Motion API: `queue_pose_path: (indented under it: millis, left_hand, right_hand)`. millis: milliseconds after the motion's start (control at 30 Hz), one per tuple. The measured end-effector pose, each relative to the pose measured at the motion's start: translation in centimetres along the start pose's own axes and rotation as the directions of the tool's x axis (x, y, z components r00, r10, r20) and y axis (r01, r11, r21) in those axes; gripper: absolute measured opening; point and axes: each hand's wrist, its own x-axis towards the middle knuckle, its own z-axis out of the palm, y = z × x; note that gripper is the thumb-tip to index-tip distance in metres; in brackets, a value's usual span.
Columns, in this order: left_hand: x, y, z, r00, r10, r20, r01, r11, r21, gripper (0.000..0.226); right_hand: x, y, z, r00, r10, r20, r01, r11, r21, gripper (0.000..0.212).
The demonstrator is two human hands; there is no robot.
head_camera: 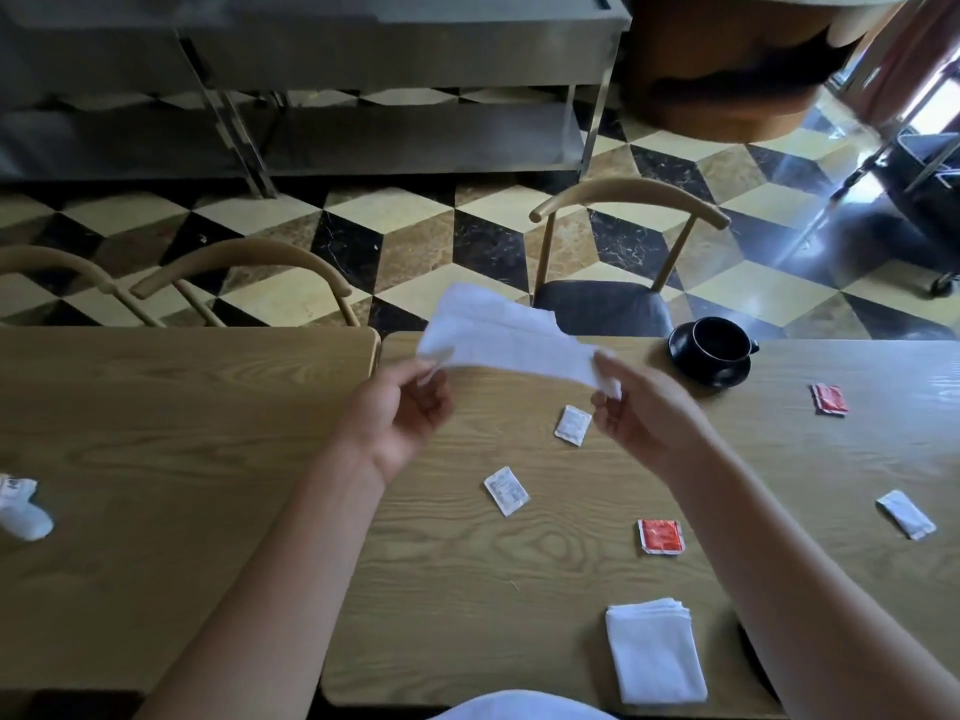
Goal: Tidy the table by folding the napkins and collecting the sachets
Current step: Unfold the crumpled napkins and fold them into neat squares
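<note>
Above the far edge of the table (467, 589), held up clear of the wood: white napkin (498, 337), stretched between both hands, left hand (410, 407) pinching the near left corner, right hand (636, 407) pinching the near right corner, fingers curled onto the cloth on both sides. Soft, limp and very light by the look of it, sagging in the middle, with no stiffness to hold a crease unaided; best taken at the corners, as now, then laid flat and pressed along the fold. Nearer the body, towards the right: folded napkin (654, 652), lying square on the wood, already done. Scattered flat and well apart across the right half: three white sachets (573, 425) (506, 491) (906, 514) and two red sachets (660, 536) (828, 399), thin, light, probably slick, likely needing a fingernail or a slide to lift. Far left: crumpled white paper (23, 506), kind not clear. Towards the far right edge: black cup on its saucer (714, 350), breakable, worth steering round. Underneath, pale wood grain, smooth, two tabletops butted together. Beyond, wooden chairs (623, 252), a checkered stone floor (415, 236) and a steel trolley (395, 96).
</note>
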Motion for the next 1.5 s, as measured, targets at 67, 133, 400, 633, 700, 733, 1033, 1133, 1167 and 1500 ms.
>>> queue_pose_path:
  millis: [67,133,400,633,700,733,1033,1133,1167,1500]
  left_hand:
    - [-0.7,-3.1,-2.7,0.993,-0.060,-0.104,0.068,0.994,0.082,0.033]
    - [-1.5,-6.8,-5.4,0.972,-0.091,-0.215,0.136,0.969,0.208,0.024]
    - [-6.4,-17.9,-15.0,0.843,-0.239,-0.481,0.454,0.796,0.400,0.025]
    - [-5.8,-16.4,-14.4,0.921,-0.121,-0.369,0.284,0.858,0.428,0.016]
    - [-4.4,-14.9,-13.5,0.933,-0.095,-0.347,0.237,0.888,0.394,0.010]
    - [-3.6,-14.1,-13.1,0.942,-0.094,-0.324,0.216,0.906,0.365,0.009]
    - [6.9,-8.4,-10.5,0.909,0.162,-0.384,0.137,0.753,0.644,0.008]
    - [11.5,-7.2,-9.6,0.907,0.197,-0.371,0.137,0.697,0.704,0.009]
    - [12.9,-7.0,-9.4,0.906,0.197,-0.375,0.148,0.684,0.715,0.010]
    - [22.5,-9.1,-10.3,0.851,0.166,-0.497,0.310,0.605,0.733,0.022]
  right_hand:
    - [-0.2,4.2,-1.7,0.994,0.090,-0.068,-0.093,0.995,-0.030,0.013]
    - [-0.8,8.7,-3.7,0.972,0.190,-0.142,-0.199,0.978,-0.059,0.012]
    - [-5.5,20.9,-8.5,0.854,0.413,-0.317,-0.499,0.822,-0.273,0.010]
    - [-5.3,19.1,-8.3,0.930,0.262,-0.257,-0.336,0.889,-0.313,0.021]
    - [-3.9,17.4,-7.8,0.945,0.272,-0.183,-0.313,0.915,-0.254,0.015]
    - [-3.1,16.6,-7.6,0.946,0.279,-0.165,-0.309,0.929,-0.201,0.014]
    - [6.4,10.1,-6.4,0.964,0.248,-0.100,-0.267,0.895,-0.357,0.017]
    - [10.4,9.1,-5.9,0.983,0.094,-0.156,-0.173,0.749,-0.639,0.022]
    - [11.8,9.0,-5.9,0.985,0.066,-0.157,-0.156,0.714,-0.682,0.029]
    - [22.5,11.2,-5.3,0.979,0.011,-0.203,-0.185,0.466,-0.865,0.027]
